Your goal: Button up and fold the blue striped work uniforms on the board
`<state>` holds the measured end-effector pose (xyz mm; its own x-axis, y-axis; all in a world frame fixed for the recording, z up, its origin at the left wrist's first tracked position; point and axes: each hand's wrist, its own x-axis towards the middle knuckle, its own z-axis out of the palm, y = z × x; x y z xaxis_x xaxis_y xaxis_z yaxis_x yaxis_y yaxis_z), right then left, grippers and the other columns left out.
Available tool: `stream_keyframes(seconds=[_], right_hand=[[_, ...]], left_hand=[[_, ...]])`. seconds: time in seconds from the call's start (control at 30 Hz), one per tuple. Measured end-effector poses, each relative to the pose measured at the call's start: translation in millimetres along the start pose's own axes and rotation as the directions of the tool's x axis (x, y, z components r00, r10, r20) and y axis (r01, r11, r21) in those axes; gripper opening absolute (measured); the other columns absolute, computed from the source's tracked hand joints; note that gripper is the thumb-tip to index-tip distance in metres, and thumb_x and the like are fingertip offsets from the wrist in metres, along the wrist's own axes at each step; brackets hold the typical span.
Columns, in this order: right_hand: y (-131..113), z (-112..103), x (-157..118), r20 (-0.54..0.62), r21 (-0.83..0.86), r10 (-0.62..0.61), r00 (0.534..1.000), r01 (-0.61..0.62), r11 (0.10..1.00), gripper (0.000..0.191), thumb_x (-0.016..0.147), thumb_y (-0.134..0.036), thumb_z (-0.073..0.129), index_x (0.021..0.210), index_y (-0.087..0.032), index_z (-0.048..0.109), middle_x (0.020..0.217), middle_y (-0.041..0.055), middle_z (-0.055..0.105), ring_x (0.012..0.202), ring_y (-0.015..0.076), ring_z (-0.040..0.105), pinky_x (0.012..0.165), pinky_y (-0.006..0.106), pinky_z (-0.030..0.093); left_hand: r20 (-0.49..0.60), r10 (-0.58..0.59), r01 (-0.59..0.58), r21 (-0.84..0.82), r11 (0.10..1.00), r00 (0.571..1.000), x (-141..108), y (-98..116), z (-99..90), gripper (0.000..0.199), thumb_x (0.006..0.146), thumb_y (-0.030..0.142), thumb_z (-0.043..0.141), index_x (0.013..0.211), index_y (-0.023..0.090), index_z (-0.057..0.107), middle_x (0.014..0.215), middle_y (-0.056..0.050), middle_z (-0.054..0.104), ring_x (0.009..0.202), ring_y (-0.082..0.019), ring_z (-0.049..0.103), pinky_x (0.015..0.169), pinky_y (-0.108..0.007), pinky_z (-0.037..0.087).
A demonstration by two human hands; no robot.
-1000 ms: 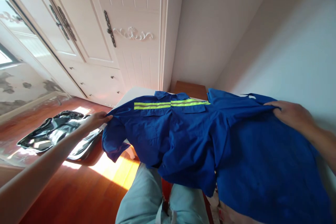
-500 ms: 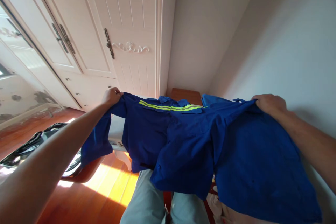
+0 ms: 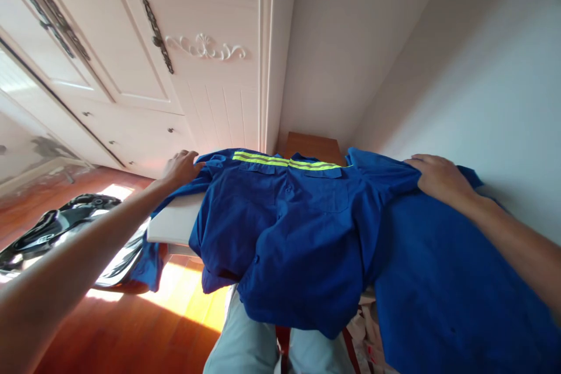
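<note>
A blue work shirt [image 3: 302, 228] with yellow-green reflective stripes across the chest is spread out in front of me, buttons facing up. At its left sleeve, my left hand [image 3: 182, 168] pinches the cloth between thumb and fingers. On the other side my right hand [image 3: 438, 175] is closed on the opposite sleeve, near the wall. The shirt's lower edge hangs over my knees. Beneath my right forearm lies more blue cloth [image 3: 460, 286]; I cannot tell whether it is a separate garment. The end of the left sleeve droops beyond a white surface [image 3: 173, 219].
A white wardrobe [image 3: 210, 105] with dark metal handles stands ahead on the left. The pale wall [image 3: 491, 87] is close on the right. A brown wooden piece [image 3: 312, 143] sits behind the shirt. On the wooden floor at left is a black bag-like object [image 3: 65, 228].
The shirt has come down and lies flatter, its left sleeve now over the white surface. Both hands still hold the sleeves; my left has moved slightly left and down. The camera view has shifted.
</note>
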<state>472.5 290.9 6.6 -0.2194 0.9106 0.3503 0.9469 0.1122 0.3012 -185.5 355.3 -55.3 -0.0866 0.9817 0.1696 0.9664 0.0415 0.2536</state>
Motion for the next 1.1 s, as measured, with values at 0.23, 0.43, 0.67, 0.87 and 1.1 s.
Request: stream_keyframes(seconds=[0.23,0.43,0.67,0.87,1.1], right_hand=[[-190.7,-35.2,-55.0,-0.147,0.492,-0.517,0.843,0.516,0.701,0.049,0.094,-0.019,0.046,0.142,-0.028,0.052,0.147,0.0069,0.051,0.138,0.024,0.044,0.117,0.045,0.036],[-256.9,0.2,-72.1,0.087,0.63,-0.667,0.74,0.478,0.612,0.065,0.094,-0.049,0.056,0.151,-0.021,0.04,0.157,0.0148,0.034,0.147,0.0309,0.03,0.118,0.052,0.03],[-225.1,23.8,-80.9,0.301,0.682,-0.669,0.68,0.336,0.649,0.072,0.095,-0.062,0.044,0.154,-0.024,0.03,0.162,0.0122,0.021,0.15,0.0318,0.018,0.12,0.059,0.018],[-245.0,-10.5,-57.6,0.282,0.748,-0.623,0.729,0.24,0.619,0.072,0.092,-0.067,0.043,0.145,-0.018,0.049,0.154,0.0167,0.04,0.144,0.034,0.034,0.119,0.055,0.025],[-325.0,-33.7,-5.4,-0.043,0.791,-0.616,0.787,0.403,0.46,0.059,0.095,-0.054,0.051,0.142,-0.017,0.053,0.145,0.0153,0.052,0.137,0.0277,0.046,0.115,0.046,0.036]], left_hand=[[-0.291,0.13,-0.213,-0.276,0.937,0.948,-91.7,66.3,12.0,0.036,0.092,0.039,0.05,0.12,0.019,0.061,0.114,-0.011,0.063,0.108,-0.026,0.058,0.098,-0.04,0.045],[-0.366,-0.353,0.063,-0.611,0.789,0.861,-204.4,86.4,63.3,0.028,0.087,0.035,0.051,0.108,0.019,0.062,0.09,-0.006,0.062,0.085,-0.022,0.061,0.083,-0.038,0.05],[-0.095,-0.587,0.33,-0.749,0.574,0.804,-307.3,52.6,123.3,0.06,0.071,0.053,0.07,0.116,0.015,0.058,0.104,-0.013,0.062,0.098,-0.03,0.061,0.079,-0.043,0.052],[0.607,-0.537,0.643,-0.751,-0.148,0.586,-315.2,47.7,136.0,0.051,0.068,0.049,0.08,0.101,0.015,0.062,0.096,-0.012,0.07,0.082,-0.025,0.07,0.061,-0.033,0.055],[0.644,-0.484,0.454,-0.763,-0.46,0.592,-320.5,45.9,135.4,0.026,0.068,0.013,0.075,0.087,0.016,0.058,0.068,-0.003,0.069,0.058,-0.017,0.069,0.059,-0.027,0.058]])
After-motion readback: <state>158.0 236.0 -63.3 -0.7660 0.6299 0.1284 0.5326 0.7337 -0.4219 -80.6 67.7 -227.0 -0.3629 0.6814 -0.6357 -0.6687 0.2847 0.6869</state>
